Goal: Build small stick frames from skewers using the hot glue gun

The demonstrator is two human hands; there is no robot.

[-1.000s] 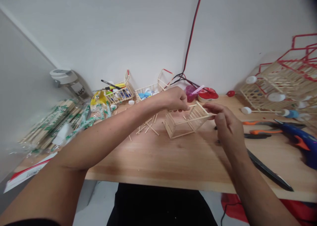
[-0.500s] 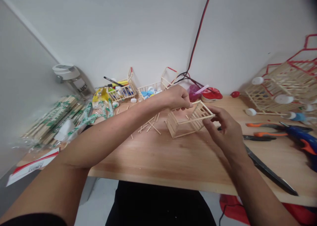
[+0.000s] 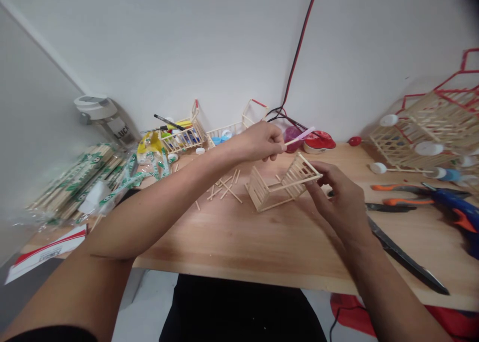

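Note:
My right hand (image 3: 337, 192) pinches the upper right corner of a small open frame of wooden sticks (image 3: 275, 187), which rests tilted on the table. Between the fingertips of my left hand (image 3: 266, 141), a short wooden stick (image 3: 290, 143) points right, above and behind the frame. Its far end is close to a pale pink strip (image 3: 307, 132) by a purple-pink container (image 3: 292, 138); I cannot tell whether they touch. Several loose wooden sticks (image 3: 226, 188) lie left of the frame, partly behind my left forearm.
Small stick carts (image 3: 185, 141) stand at the back, and larger ones (image 3: 422, 125) at the right. Pliers (image 3: 407, 202), a blue glue gun (image 3: 452, 204) and a long black-handled tool (image 3: 407, 262) lie right. Bagged sticks (image 3: 75, 182) and a clear bottle (image 3: 112, 122) sit left.
My left hand has lifted slightly up and away from the frame, and the stick in its fingers now shows. My right hand keeps its hold while the frame shifts slightly left.

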